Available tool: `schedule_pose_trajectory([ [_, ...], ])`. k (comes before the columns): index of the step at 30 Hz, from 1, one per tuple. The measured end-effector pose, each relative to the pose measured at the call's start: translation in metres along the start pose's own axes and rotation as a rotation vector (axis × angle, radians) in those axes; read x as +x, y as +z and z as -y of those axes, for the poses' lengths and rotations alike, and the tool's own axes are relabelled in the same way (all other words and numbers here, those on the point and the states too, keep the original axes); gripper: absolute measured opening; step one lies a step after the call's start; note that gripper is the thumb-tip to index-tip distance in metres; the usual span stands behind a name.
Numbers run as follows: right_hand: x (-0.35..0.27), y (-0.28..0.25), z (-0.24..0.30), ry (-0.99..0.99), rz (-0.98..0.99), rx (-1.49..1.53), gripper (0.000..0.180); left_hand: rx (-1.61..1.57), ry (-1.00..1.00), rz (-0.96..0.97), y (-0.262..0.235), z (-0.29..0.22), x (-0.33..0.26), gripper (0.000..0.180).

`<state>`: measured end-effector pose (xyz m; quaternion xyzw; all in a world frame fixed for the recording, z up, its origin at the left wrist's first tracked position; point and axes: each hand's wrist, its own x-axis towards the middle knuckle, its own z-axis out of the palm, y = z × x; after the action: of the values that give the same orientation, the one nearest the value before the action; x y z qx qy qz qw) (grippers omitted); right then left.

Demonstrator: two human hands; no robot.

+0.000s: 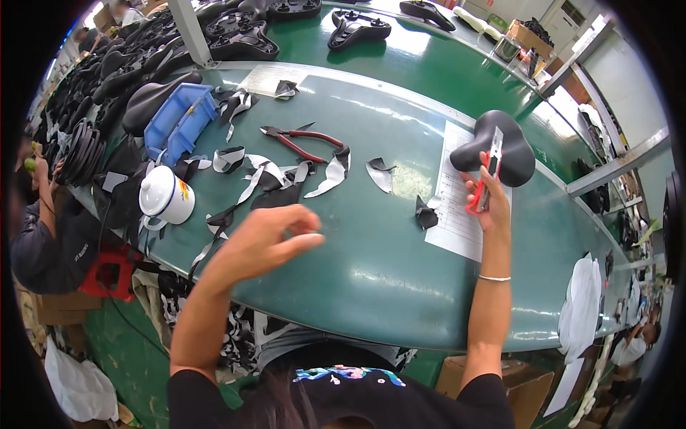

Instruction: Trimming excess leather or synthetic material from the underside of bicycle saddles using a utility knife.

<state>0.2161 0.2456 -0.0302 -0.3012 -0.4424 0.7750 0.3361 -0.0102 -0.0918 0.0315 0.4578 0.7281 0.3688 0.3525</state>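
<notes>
My right hand (pixel 488 196) is closed around a red-and-silver utility knife (pixel 496 146), its tip pointing away from me. Behind the knife, a black bicycle saddle (pixel 516 157) lies at the far right of the table, partly over a printed sheet (pixel 457 232). Over the table's left middle hovers my left hand (pixel 275 239), slightly blurred, with thumb and curled fingers apart and nothing visible between them. Beyond it are black-and-white fabric scraps (pixel 268 175) and red-handled cutting pliers (pixel 300 143). Smaller scraps (pixel 426 213) lie between my hands.
At the left stand a white enamel mug (pixel 166 196) and a blue plastic bin (pixel 179 125). Many black saddles (pixel 136 68) are heaped beyond them. Another person (pixel 53 222) is at the left edge. A white cloth-like piece (pixel 580 304) hangs at the table's right edge.
</notes>
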Motion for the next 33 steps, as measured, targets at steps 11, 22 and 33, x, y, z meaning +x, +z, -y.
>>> schedule_pose_trajectory([
  [11,0.081,-0.114,0.064,-0.441,-0.451,-0.294,0.051,0.135,0.265,-0.041,0.062,0.039,0.022,0.022],
  [22,-0.083,0.019,-0.039,-0.367,-0.139,-0.159,0.038,-0.401,-0.122,-0.032,0.049,0.032,0.045,0.044],
  [33,-0.161,0.071,-0.071,-0.091,0.033,-0.15,0.042,-0.897,-0.176,-0.047,0.047,0.043,0.033,0.081],
])
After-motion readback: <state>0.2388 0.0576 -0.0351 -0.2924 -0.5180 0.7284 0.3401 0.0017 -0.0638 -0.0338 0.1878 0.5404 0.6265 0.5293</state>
